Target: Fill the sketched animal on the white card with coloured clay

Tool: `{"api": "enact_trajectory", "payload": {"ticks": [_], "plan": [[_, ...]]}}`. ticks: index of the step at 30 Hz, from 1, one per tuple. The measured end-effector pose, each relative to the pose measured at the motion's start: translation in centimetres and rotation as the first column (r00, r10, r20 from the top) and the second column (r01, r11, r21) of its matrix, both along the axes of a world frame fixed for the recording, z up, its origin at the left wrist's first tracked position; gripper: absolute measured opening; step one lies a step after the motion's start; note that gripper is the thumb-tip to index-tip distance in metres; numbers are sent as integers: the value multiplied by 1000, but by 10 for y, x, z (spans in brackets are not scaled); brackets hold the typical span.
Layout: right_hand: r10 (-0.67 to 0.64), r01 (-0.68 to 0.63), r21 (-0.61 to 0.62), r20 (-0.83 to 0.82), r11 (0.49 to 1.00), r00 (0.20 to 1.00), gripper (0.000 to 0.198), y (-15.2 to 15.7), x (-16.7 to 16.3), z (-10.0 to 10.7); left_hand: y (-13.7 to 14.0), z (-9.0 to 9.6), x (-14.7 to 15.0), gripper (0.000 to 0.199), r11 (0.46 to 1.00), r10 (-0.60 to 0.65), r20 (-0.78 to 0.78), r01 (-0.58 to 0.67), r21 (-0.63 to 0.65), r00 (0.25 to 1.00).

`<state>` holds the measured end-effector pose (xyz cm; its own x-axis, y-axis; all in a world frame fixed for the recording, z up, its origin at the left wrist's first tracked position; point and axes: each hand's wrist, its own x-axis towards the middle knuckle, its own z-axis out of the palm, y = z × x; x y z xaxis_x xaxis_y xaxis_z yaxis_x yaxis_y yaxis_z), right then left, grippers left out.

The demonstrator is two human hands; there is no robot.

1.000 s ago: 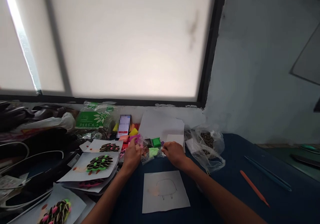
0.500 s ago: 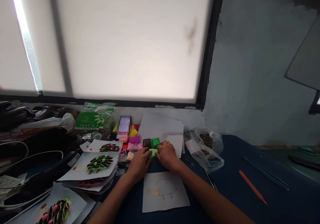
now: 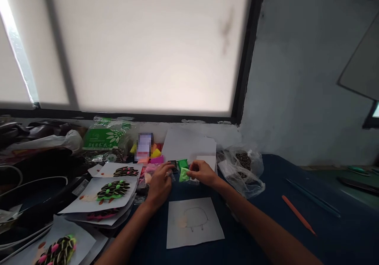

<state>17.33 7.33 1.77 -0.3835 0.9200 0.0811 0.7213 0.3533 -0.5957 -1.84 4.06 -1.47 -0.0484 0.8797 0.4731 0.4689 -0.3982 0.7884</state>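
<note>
My right hand (image 3: 203,172) pinches a light green clay packet (image 3: 184,174) between thumb and fingers, above the dark blue table. Just beyond it lie a darker green packet (image 3: 182,164) and a black packet (image 3: 172,165). My left hand (image 3: 160,185) is at the near side of the packet pile, its fingers loosely bent and apart, close to the black packet and a pink packet (image 3: 150,169). Nearer to me lies a paper with a pencil outline of a round-bodied animal (image 3: 196,217); peach-coloured clay covers its pointed left end.
At left are stacked papers with seed-covered clay hedgehogs (image 3: 114,190). Behind them stands a green seed bag (image 3: 103,139), beside a phone (image 3: 144,146). A clear bag of seeds (image 3: 244,164) is at right, with an orange clay tool (image 3: 299,215) and blue tweezers (image 3: 313,197).
My right hand has lifted the light green packet and tilts it in a pinch. My left hand has come off that packet and moved left. The view has shifted slightly.
</note>
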Motion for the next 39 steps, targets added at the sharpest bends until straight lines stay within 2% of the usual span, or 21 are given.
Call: {"api": "enact_trajectory", "payload": {"ticks": [2,6,9,13,18,29,33,39], "plan": [[57,-62,-59,-86,996,995,31,-1,0,-3,-1,8,6,34,999,-44,121,47,-27,992],[113,-144,-109,-252,984,961,31,-6,-6,-1,-3,13,17,51,961,-173,304,228,-155,937],[69,-125,-145,-340,982,938,32,-7,-6,4,-6,11,17,55,930,-181,423,294,-220,888],[33,-138,-271,-358,953,933,32,-8,0,9,-8,13,10,53,918,-144,528,312,-243,837],[80,-226,-363,-377,904,923,31,-17,0,10,-9,16,9,49,922,-122,587,310,-231,800],[150,-341,-372,-457,863,877,10,-25,3,19,-10,10,10,50,930,-71,646,284,-233,760],[146,-322,-366,-434,873,889,20,-20,3,10,-9,9,10,49,919,-84,649,311,-242,756],[50,-214,-351,-423,912,905,31,-8,4,-5,-8,5,8,47,870,-131,654,403,-285,745]]}}
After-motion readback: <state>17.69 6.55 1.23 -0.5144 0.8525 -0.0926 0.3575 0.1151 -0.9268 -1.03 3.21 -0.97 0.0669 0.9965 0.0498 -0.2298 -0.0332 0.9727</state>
